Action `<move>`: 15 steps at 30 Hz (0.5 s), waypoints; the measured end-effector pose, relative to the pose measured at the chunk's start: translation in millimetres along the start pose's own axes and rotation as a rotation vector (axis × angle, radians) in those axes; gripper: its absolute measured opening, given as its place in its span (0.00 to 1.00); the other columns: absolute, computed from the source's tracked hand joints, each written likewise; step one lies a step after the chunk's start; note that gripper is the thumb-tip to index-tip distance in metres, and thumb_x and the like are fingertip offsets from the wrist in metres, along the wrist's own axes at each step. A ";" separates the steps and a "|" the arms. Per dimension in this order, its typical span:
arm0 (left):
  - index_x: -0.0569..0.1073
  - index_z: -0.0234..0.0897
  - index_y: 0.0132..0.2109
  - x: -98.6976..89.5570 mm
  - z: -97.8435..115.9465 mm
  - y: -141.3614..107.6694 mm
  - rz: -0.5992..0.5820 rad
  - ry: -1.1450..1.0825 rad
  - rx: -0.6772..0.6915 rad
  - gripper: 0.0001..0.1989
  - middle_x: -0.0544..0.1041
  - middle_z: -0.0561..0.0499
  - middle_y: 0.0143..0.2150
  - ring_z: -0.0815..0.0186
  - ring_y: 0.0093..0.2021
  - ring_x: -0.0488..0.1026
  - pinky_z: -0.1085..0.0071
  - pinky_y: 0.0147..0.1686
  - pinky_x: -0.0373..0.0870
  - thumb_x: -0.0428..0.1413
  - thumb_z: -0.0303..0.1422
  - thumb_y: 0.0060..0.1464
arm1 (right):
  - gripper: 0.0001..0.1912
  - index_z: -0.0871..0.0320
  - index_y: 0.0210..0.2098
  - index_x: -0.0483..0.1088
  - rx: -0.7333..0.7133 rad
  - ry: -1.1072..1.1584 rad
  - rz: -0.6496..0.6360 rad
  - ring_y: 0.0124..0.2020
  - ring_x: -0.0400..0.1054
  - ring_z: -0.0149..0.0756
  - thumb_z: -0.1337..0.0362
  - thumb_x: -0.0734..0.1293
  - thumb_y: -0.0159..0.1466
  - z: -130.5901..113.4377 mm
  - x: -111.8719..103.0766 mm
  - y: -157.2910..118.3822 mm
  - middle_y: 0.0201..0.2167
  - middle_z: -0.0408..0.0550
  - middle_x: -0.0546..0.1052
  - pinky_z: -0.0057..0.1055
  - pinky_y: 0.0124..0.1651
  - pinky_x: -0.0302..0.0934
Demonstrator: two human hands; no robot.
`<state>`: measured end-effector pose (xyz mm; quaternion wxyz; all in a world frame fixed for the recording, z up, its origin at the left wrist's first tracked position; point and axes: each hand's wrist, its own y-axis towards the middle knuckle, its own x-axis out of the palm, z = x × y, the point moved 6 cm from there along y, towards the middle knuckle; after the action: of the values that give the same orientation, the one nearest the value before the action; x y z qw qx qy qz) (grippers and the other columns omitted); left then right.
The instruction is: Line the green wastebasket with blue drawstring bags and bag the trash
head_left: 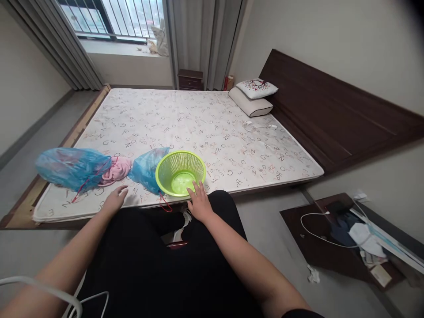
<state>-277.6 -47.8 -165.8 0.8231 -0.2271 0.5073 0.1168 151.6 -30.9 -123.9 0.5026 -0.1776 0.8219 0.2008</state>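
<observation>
— Two grips in view. State of each, left to right?

— Left grip: open, fingers apart, at the near edge of the letter-print mattress, clamped on nothing. Right grip: also open, fingertips against the rim of the lime-green plastic basket, not closed around it.

— Items left of the right grip, in order?

— Farthest left of the left grip, a blue plastic bag crossed by a red cord. Just beyond the left grip, a pink cloth, touching that bag. Between the grips, a second blue plastic bag, pressed against the basket.

— Basket position?

— Immediately left of the right grip, upright on the mattress near its edge, mouth up.
</observation>
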 end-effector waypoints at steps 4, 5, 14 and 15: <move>0.73 0.32 0.63 34.1 42.8 -20.3 -0.036 -0.036 0.215 0.30 0.76 0.38 0.64 0.50 0.65 0.71 0.59 0.66 0.64 0.45 0.46 0.65 | 0.28 0.58 0.68 0.67 0.033 0.038 0.002 0.80 0.33 0.60 0.64 0.65 0.69 -3.5 -2.1 3.1 0.78 0.58 0.51 0.57 0.72 0.56; 0.73 0.32 0.63 40.2 50.7 -24.7 -0.084 -0.014 0.256 0.30 0.76 0.38 0.64 0.50 0.66 0.71 0.59 0.67 0.63 0.45 0.45 0.65 | 0.27 0.59 0.66 0.68 0.044 0.047 0.005 0.80 0.33 0.60 0.64 0.64 0.69 -4.2 -2.6 4.1 0.77 0.59 0.52 0.57 0.72 0.57; 0.80 0.28 0.49 32.4 73.7 -65.0 -0.295 0.136 0.201 0.19 0.84 0.36 0.48 0.49 0.51 0.80 0.61 0.53 0.71 0.50 0.36 0.63 | 0.24 0.63 0.62 0.70 0.129 0.082 -0.018 0.80 0.34 0.58 0.65 0.66 0.68 -7.5 -12.4 8.1 0.75 0.63 0.56 0.53 0.77 0.49; 0.79 0.25 0.49 31.0 74.6 -71.1 -0.262 0.136 0.192 0.19 0.83 0.33 0.48 0.49 0.50 0.80 0.59 0.52 0.72 0.49 0.35 0.66 | 0.24 0.63 0.63 0.70 0.120 0.085 -0.019 0.80 0.34 0.58 0.63 0.65 0.69 -7.1 -13.1 7.2 0.75 0.62 0.56 0.52 0.77 0.48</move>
<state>-175.0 -74.1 -146.7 0.8129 -0.2190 0.5367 -0.0560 148.4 -27.1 -108.1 0.4790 -0.1632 0.8513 0.1386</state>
